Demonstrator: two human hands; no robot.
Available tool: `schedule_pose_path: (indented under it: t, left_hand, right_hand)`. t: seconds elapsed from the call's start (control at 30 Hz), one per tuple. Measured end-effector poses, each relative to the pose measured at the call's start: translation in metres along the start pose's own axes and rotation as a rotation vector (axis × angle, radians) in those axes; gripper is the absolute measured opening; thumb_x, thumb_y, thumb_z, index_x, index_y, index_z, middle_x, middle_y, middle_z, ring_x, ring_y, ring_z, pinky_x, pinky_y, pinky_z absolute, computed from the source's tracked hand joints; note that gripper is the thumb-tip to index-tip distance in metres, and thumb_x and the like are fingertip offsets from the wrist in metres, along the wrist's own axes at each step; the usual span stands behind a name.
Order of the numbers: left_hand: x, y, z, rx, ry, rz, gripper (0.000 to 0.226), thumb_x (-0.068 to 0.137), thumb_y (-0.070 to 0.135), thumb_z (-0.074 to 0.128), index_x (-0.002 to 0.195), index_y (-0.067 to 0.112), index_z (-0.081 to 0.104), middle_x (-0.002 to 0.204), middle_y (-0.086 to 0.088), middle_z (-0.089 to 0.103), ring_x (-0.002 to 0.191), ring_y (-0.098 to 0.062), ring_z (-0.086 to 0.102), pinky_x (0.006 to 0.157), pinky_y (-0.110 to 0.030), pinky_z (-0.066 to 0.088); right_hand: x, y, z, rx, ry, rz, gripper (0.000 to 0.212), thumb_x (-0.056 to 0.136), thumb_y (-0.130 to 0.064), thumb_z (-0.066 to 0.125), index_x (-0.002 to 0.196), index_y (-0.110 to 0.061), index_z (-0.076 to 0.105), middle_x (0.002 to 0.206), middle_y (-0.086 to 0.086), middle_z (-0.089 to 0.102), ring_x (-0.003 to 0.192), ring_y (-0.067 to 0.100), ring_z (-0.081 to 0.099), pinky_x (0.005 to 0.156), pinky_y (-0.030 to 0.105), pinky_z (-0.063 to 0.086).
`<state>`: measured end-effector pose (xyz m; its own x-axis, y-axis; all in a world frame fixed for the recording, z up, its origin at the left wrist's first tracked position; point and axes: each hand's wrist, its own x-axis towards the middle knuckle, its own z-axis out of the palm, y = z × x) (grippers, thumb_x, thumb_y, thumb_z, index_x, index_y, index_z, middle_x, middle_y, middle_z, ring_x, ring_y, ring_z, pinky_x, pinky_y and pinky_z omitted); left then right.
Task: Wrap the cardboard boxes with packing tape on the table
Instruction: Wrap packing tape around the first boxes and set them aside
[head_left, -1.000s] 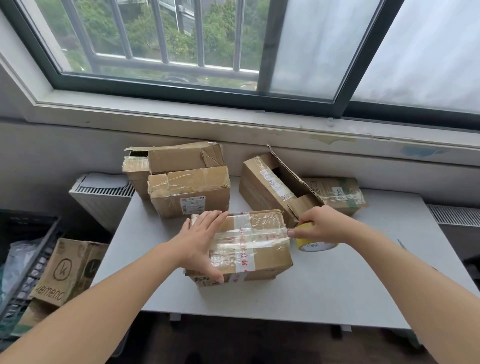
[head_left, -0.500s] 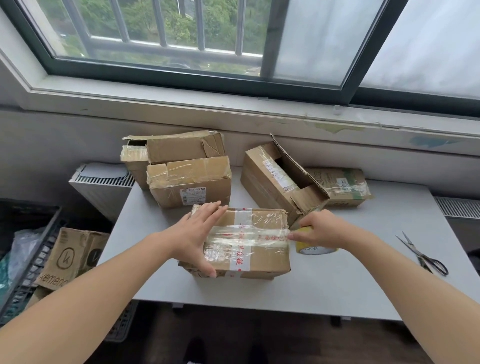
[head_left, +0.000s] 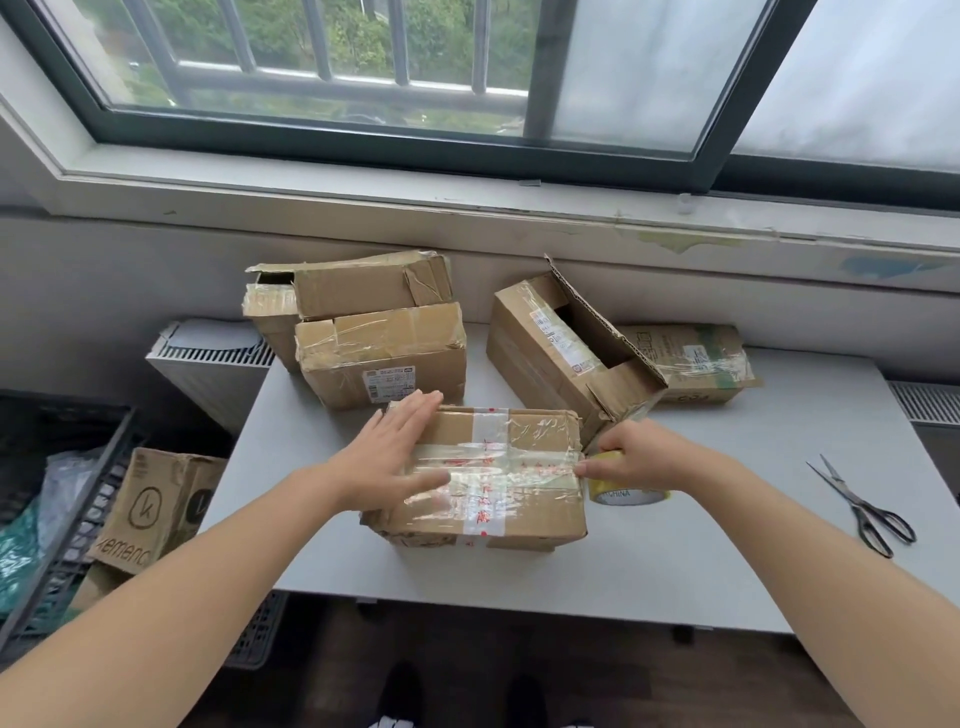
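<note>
My left hand (head_left: 384, 462) lies flat, fingers straight, on the left part of the brown cardboard box (head_left: 519, 519) at the near middle of the grey table (head_left: 727, 571), pressing down the clear tape strip (head_left: 498, 460); my right hand (head_left: 628, 460) grips the yellow-cored roll of clear packing tape (head_left: 631, 496) just past the box's right edge. The strip runs along the box's long axis, left to right, so the roll lies rightward of the pinned end; I judge the next pull goes down over that right face. The steel scissors (head_left: 862, 512) lie well apart to the right, nearer my right hand.
</note>
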<state>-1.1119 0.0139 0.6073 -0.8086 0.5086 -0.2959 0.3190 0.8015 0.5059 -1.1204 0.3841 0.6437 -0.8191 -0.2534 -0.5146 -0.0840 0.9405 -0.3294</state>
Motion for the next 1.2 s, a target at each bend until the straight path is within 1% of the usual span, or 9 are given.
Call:
schedule_pose_path:
  t: [0.07,0.13,0.3,0.53,0.7,0.8,0.9,1.0,1.2]
  left_hand:
    - [0.0,-0.009,0.012,-0.093,0.144,-0.068,0.085,0.101,0.056,0.05,0.163,0.035,-0.003,0.162,0.03,-0.012,0.151,0.005,-0.02,0.127,-0.055,0.005]
    - [-0.001,-0.009,0.022,-0.237,0.225,-0.161,0.084,0.101,0.049,0.056,0.164,0.034,0.002,0.163,0.032,-0.01,0.154,0.001,-0.011,0.126,-0.06,0.005]
    - [0.004,0.013,0.011,0.055,0.163,-0.351,0.105,0.09,0.076,0.051,0.164,0.025,-0.003,0.169,0.018,-0.013,0.156,-0.012,-0.021,0.121,-0.067,-0.005]
    - [0.027,0.029,-0.006,0.402,0.047,-0.272,0.124,0.075,0.096,0.035,0.165,0.016,0.003,0.173,0.004,-0.002,0.158,-0.017,-0.015,0.117,-0.075,-0.006]
    - [0.065,0.075,0.003,0.381,-0.026,-0.172,0.124,0.071,0.099,0.036,0.162,0.017,0.017,0.17,0.002,0.018,0.159,-0.019,-0.002,0.117,-0.075,-0.008]
    - [0.081,0.095,0.011,0.337,0.005,-0.131,0.112,0.071,0.098,0.04,0.152,0.021,0.036,0.157,0.001,0.04,0.153,-0.02,0.024,0.118,-0.074,-0.006]
    - [0.085,0.097,0.012,0.267,0.035,-0.129,0.103,0.067,0.099,0.045,0.139,0.026,0.049,0.137,0.006,0.056,0.136,-0.018,0.045,0.122,-0.069,0.002]
    - [0.079,0.085,0.005,0.269,0.035,-0.087,0.1,0.069,0.098,0.046,0.143,0.031,0.047,0.14,0.009,0.056,0.134,-0.017,0.047,0.123,-0.057,0.014]
    - [0.036,0.013,-0.03,0.227,0.023,-0.391,0.118,0.053,0.104,0.053,0.146,0.032,0.045,0.148,0.011,0.048,0.14,-0.018,0.043,0.118,-0.069,0.015]
  right_hand:
    - [0.001,0.003,0.003,0.015,0.007,-0.006,0.056,0.087,-0.069,0.063,0.074,-0.015,0.066,0.077,0.006,0.067,0.077,0.02,0.061,0.062,0.033,0.041]
    - [0.001,0.004,0.007,0.027,0.014,-0.01,0.056,0.088,-0.067,0.064,0.069,-0.015,0.059,0.071,0.004,0.061,0.072,0.018,0.056,0.061,0.033,0.038]
    - [0.001,0.008,0.011,0.058,0.027,-0.042,0.055,0.09,-0.064,0.063,0.069,-0.014,0.059,0.072,0.003,0.061,0.076,0.02,0.059,0.064,0.035,0.042]
    - [0.005,0.009,0.01,0.058,0.009,-0.068,0.056,0.088,-0.069,0.062,0.075,-0.014,0.067,0.077,0.003,0.067,0.08,0.019,0.063,0.069,0.038,0.049]
    - [0.004,0.008,0.01,0.078,0.019,-0.064,0.053,0.089,-0.064,0.064,0.076,-0.014,0.068,0.076,0.005,0.068,0.081,0.022,0.064,0.068,0.038,0.049]
    - [0.005,0.01,0.011,0.077,0.031,-0.075,0.055,0.088,-0.065,0.064,0.077,-0.011,0.069,0.077,0.007,0.068,0.082,0.023,0.064,0.068,0.039,0.05]
    - [0.007,0.012,0.011,0.093,0.037,-0.07,0.055,0.087,-0.066,0.064,0.076,-0.013,0.069,0.076,0.006,0.068,0.08,0.022,0.064,0.069,0.04,0.051]
    - [0.009,0.015,0.014,0.116,0.023,-0.074,0.055,0.085,-0.069,0.064,0.076,-0.015,0.07,0.076,0.005,0.068,0.08,0.022,0.065,0.065,0.039,0.049]
    - [0.01,0.021,0.02,0.204,0.022,-0.057,0.061,0.082,-0.073,0.064,0.075,-0.012,0.067,0.067,-0.001,0.06,0.066,0.015,0.055,0.06,0.033,0.038]
